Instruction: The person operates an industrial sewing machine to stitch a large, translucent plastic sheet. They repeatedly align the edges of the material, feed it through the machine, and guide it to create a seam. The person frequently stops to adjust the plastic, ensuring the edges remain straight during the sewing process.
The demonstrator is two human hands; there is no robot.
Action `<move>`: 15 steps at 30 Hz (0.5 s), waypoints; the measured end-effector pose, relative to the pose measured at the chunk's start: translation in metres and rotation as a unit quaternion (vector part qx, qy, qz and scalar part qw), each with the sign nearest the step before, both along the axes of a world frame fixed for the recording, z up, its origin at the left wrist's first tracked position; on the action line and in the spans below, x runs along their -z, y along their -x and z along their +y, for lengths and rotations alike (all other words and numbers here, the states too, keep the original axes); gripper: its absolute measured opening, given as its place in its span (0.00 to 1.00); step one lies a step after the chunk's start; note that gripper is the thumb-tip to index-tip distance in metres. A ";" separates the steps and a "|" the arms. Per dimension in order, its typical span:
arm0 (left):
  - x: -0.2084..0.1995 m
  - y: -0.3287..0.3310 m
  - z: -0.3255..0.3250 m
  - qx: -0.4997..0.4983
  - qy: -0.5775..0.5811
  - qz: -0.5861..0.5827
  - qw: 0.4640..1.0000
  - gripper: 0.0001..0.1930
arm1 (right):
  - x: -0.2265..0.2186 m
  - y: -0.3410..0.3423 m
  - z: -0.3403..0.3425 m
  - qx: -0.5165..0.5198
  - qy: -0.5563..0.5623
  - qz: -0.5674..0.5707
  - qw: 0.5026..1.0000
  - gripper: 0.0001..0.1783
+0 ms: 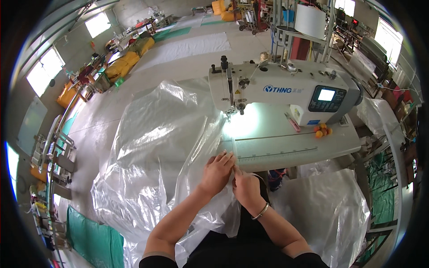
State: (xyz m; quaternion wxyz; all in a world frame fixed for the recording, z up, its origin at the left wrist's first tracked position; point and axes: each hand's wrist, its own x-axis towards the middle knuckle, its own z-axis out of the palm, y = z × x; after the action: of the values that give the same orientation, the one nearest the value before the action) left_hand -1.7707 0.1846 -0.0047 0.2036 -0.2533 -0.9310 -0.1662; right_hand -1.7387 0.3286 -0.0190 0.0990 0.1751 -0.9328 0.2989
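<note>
A large see-through plastic sheet (149, 138) drapes over the left of the sewing table and down toward my lap. Its folded edge runs up to the needle area of a white sewing machine (277, 85), where a lamp glows. My left hand (218, 173) presses its closed fingers on that edge at the table's front. Just below and to the right, my right hand (247, 190) pinches the same edge; its fingertips are partly hidden. The two hands nearly touch. A bracelet (260, 211) circles my right wrist.
Small orange fruits (321, 130) and pink thread snips (293, 122) lie on the table (330, 145). A white thread cone (310, 21) stands behind the machine. More plastic sheeting (321, 210) hangs at the right. Green sheeting (94, 236) lies on the floor at the left.
</note>
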 end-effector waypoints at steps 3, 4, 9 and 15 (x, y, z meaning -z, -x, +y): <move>-0.001 0.015 -0.007 -0.004 -0.018 0.002 1.000 0.13 | -0.008 0.017 -0.010 -0.001 0.015 0.008 1.000 0.18; -0.002 0.021 -0.010 -0.005 -0.015 0.003 1.000 0.13 | -0.009 0.025 -0.013 -0.002 0.011 -0.006 1.000 0.16; -0.003 0.052 -0.020 0.008 -0.063 -0.010 0.998 0.11 | -0.012 0.053 -0.019 -0.002 -0.003 0.000 1.000 0.09; 0.008 0.069 -0.036 0.011 -0.112 -0.085 0.990 0.15 | -0.011 0.065 -0.016 0.029 0.060 -0.020 0.998 0.12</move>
State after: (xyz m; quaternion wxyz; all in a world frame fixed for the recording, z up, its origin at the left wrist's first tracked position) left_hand -1.8397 0.1481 -0.0126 0.1492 -0.2242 -0.9176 -0.2925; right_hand -1.8036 0.3123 -0.0081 0.0993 0.1360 -0.9196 0.3548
